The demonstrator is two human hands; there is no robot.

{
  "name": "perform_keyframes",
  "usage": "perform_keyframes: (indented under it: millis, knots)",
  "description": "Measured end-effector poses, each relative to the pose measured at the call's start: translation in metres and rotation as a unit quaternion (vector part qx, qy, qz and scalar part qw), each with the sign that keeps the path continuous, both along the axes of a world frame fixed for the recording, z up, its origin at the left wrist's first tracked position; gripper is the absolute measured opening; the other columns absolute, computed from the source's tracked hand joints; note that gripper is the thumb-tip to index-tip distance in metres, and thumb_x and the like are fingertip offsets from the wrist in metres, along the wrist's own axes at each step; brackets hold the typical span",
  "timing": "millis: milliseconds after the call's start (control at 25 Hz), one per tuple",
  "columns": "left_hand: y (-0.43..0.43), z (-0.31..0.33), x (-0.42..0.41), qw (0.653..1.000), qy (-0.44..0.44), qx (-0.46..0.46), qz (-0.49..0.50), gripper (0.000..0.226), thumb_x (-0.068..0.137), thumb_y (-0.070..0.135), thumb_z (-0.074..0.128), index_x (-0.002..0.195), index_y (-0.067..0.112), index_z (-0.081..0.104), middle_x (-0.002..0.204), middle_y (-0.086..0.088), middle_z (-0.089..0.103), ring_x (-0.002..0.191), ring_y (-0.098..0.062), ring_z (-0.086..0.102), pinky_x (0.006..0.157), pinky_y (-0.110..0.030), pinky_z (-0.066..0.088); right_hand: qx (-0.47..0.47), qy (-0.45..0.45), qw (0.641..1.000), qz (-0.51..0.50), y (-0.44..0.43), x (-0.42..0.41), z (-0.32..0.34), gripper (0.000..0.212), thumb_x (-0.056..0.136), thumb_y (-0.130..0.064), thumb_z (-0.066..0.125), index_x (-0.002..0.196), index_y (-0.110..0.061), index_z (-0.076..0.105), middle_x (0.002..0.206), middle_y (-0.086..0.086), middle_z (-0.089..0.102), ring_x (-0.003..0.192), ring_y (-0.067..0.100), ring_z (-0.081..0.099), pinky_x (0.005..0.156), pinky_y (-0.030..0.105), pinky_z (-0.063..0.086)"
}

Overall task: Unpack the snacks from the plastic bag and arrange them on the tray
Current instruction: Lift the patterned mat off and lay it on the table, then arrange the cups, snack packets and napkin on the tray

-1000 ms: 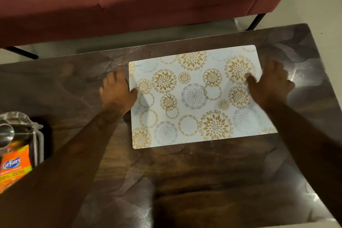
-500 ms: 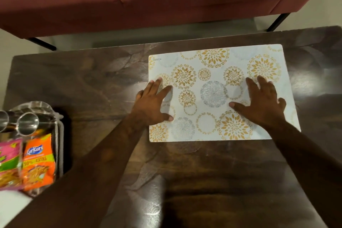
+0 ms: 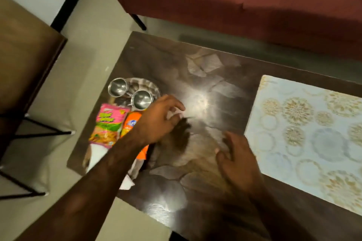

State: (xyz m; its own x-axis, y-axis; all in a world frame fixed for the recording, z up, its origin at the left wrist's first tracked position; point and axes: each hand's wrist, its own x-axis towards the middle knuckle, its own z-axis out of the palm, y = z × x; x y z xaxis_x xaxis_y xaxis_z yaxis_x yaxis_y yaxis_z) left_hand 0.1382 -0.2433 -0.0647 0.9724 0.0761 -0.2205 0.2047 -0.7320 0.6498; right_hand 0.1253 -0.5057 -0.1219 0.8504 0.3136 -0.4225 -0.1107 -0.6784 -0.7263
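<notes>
A pink snack packet and an orange snack packet lie side by side on a clear tray at the table's left end. Two steel cups stand at the tray's far end. Something white, perhaps a plastic bag, lies under the packets' near end. My left hand hovers over the orange packet at the tray's right edge, fingers curled and apart; motion blur hides whether it touches anything. My right hand is spread open above bare table, holding nothing.
A white placemat with gold and grey flower circles lies on the dark wooden table to the right. A red sofa stands beyond the table. A brown chair with black legs is on the left.
Both hands have left the placemat and moved left toward the tray. The camera has swung left, so the tray and packets now sit in full view.
</notes>
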Motion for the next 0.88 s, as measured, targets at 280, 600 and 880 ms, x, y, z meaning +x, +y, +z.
perform_keyframes:
  millis: [280, 600, 880]
  knots:
    - [0.169, 0.027, -0.084, 0.959, -0.001, -0.085, 0.269, 0.013, 0.094, 0.002, 0.064, 0.093, 0.011, 0.074, 0.084, -0.001, 0.073, 0.072, -0.004, 0.066, 0.069, -0.021, 0.051, 0.098, 0.175, 0.979, 0.024, 0.156, -0.028, -0.012, 0.028, 0.09, -0.021, 0.066, 0.115, -0.032, 0.061, 0.087, -0.004, 0.072, 0.083, 0.018, 0.07, 0.083, 0.043, 0.057]
    - [0.253, -0.045, -0.143, 0.905, 0.238, -0.091, 0.34, 0.016, 0.099, 0.007, 0.059, 0.095, 0.007, 0.075, 0.094, -0.018, 0.074, 0.088, -0.033, 0.068, 0.081, -0.039, 0.055, 0.087, 0.282, 0.954, -0.06, 0.222, -0.025, -0.014, 0.013, 0.1, -0.013, 0.058, 0.101, -0.026, 0.061, 0.093, 0.003, 0.075, 0.077, 0.019, 0.075, 0.062, 0.034, 0.059]
    - [0.24, -0.066, -0.132, 0.894, 0.247, -0.189, 0.323, 0.017, 0.103, 0.005, 0.053, 0.102, 0.011, 0.069, 0.067, 0.002, 0.069, 0.051, 0.001, 0.064, 0.044, -0.012, 0.049, 0.145, 0.345, 0.92, -0.117, 0.226, -0.026, -0.008, 0.024, 0.103, -0.006, 0.053, 0.115, -0.022, 0.067, 0.103, 0.003, 0.08, 0.092, 0.023, 0.078, 0.074, 0.044, 0.063]
